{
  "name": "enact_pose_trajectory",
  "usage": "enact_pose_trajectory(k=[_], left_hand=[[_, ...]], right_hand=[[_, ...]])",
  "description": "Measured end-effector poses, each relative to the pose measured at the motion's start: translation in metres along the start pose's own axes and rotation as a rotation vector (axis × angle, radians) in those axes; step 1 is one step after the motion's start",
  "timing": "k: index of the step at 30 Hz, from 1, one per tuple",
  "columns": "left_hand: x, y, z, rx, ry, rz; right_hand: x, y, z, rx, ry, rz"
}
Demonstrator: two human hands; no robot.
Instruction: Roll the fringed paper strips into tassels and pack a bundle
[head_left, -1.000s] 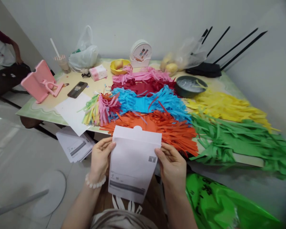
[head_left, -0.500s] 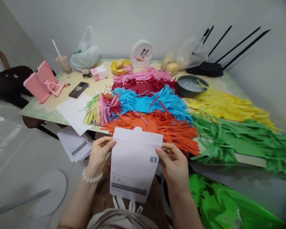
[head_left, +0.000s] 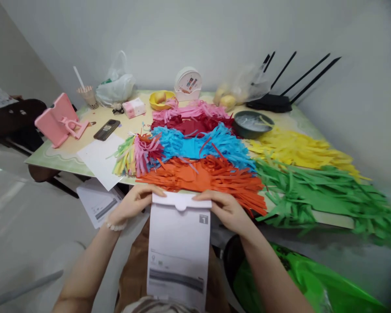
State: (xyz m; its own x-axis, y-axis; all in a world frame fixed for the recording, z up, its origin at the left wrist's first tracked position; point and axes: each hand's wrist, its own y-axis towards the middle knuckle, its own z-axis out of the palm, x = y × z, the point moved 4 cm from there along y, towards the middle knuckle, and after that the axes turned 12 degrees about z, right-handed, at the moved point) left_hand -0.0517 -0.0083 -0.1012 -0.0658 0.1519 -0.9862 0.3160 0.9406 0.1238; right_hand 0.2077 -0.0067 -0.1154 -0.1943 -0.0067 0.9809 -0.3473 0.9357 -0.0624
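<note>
The person's left hand (head_left: pixel 137 201) and right hand (head_left: pixel 226 208) hold a white envelope (head_left: pixel 179 248) at its far end, fingertips toward either side of the folded-over flap (head_left: pixel 180 199). Beyond it on the table (head_left: pixel 60 158) I see orange fringed paper (head_left: pixel 198 176), then blue fringed paper (head_left: pixel 191 148) farther back. Yellow fringed paper (head_left: pixel 301 148) and green fringed paper (head_left: pixel 329 198) spread at right; a phone (head_left: pixel 107 130) lies far left, near a pink stand (head_left: pixel 54 124).

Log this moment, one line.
printed paper: top flap folded over | left hand: on flap's left end | right hand: on right end
</note>
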Motion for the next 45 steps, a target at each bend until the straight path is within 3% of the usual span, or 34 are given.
enact_pose_trajectory(k=[3,7,10,15,21,24,31,35,41,45], left_hand=[[-0.002,0.000,-0.003,0.150,0.138,0.064],[-0.012,0.004,-0.003,0.324,0.249,0.045],[-0.029,0.013,0.004,0.340,0.353,0.085],[-0.046,0.029,0.034,0.354,0.663,0.167],[-0.034,0.040,0.049,0.557,0.480,0.037],[-0.030,0.044,0.050,0.568,0.456,0.000],[-0.018,0.055,0.064,0.688,0.656,-0.124],[-0.012,0.052,0.068,0.681,0.658,-0.148],[-0.006,0.048,0.067,0.664,0.618,-0.145],[-0.006,0.048,0.063,0.620,0.622,-0.052]], right_hand=[[0.003,-0.001,0.002,0.090,-0.105,-0.091],[0.002,-0.001,0.005,0.102,-0.178,-0.021],[0.007,0.001,0.011,0.047,-0.264,0.010],[0.018,-0.002,0.021,0.016,-0.268,-0.012],[0.011,-0.009,0.015,0.085,-0.072,0.062],[0.006,-0.010,0.013,0.063,-0.033,0.073],[0.009,-0.014,0.022,0.080,-0.230,0.053],[0.003,-0.015,0.023,0.057,-0.209,0.091],[-0.005,-0.014,0.023,0.049,-0.216,0.157],[-0.005,-0.014,0.018,0.025,-0.210,0.132]])
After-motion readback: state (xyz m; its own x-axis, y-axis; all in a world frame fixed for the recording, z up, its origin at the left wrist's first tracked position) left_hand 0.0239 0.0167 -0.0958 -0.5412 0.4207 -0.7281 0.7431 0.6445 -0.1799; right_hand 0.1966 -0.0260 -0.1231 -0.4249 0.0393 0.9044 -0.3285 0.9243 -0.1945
